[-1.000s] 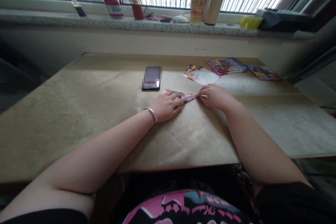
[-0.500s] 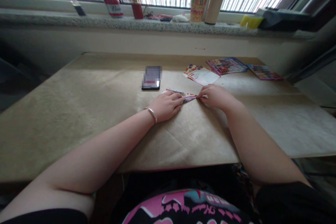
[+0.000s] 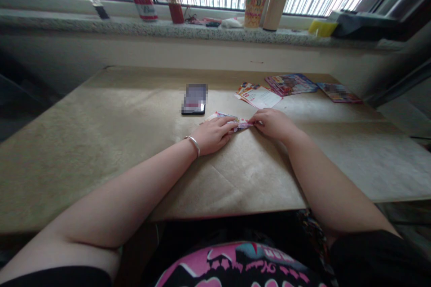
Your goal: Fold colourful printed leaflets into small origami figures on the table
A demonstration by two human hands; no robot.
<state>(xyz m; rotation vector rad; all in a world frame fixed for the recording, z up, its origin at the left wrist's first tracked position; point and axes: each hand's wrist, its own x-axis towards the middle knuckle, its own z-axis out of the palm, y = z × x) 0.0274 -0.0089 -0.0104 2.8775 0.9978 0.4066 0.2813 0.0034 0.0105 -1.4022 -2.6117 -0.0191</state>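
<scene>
A folded sheet of printed paper (image 3: 243,123), white with coloured patches, lies on the table between my hands. My left hand (image 3: 215,134) rests flat over its left part, fingers stretched out, and covers much of it. At the right end, my right hand (image 3: 269,122) pinches the paper's tip between thumb and fingers. A silver bangle (image 3: 193,145) sits on my left wrist. Just beyond my left hand is a smartphone (image 3: 194,98) lying on the table, its screen blurred out.
Loose printed sheets (image 3: 261,97) lie past my right hand. Behind them are colourful leaflets (image 3: 292,84) and another stack (image 3: 340,93) at the table's right. On the windowsill (image 3: 202,31) stand a red can (image 3: 144,3), a red bottle (image 3: 176,11) and a patterned cup (image 3: 255,6).
The paper has turned slightly under my left hand, and more of its left end shows. My right hand has shifted a little to the left along the tip.
</scene>
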